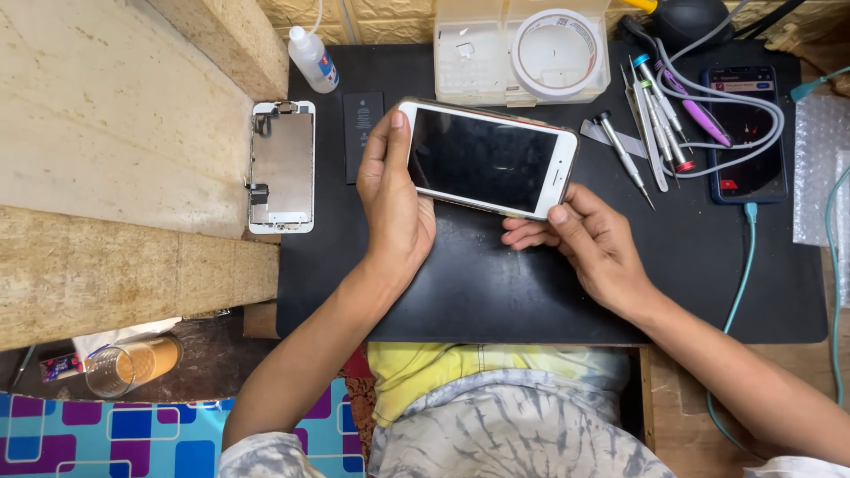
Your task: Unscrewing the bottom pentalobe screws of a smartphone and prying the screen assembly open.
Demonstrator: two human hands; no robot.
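Black and matte, the rectangular work mat (531, 292) covers most of the bench, with rough sandstone-coloured blocks (115, 133) to its left. Above the mat's middle, both hands hold a white-fronted smartphone with a dark, blank screen (485, 159), tilted so its home-button end points toward the right. The left hand (394, 208) is wrapped around the phone's left end, thumb laid along the near edge of the glass. The right hand (589, 239) pinches the phone's lower right corner, thumb on top and fingers curled beneath.

Left of the phone lie a slim black rectangular battery (362, 133) and, farther out at the mat's edge, a detached white phone display assembly lying metal back up (283, 166). Above the battery stands a small clear squeeze bottle with a red and blue label (312, 58). Behind the phone sits a translucent plastic parts box (482, 53) carrying a white roll of tape (558, 51). Right of the phone lie several thin screwdrivers with coloured tips (655, 115) and a dark blue phone with a lit screen (748, 133), a grey cable looped over it.
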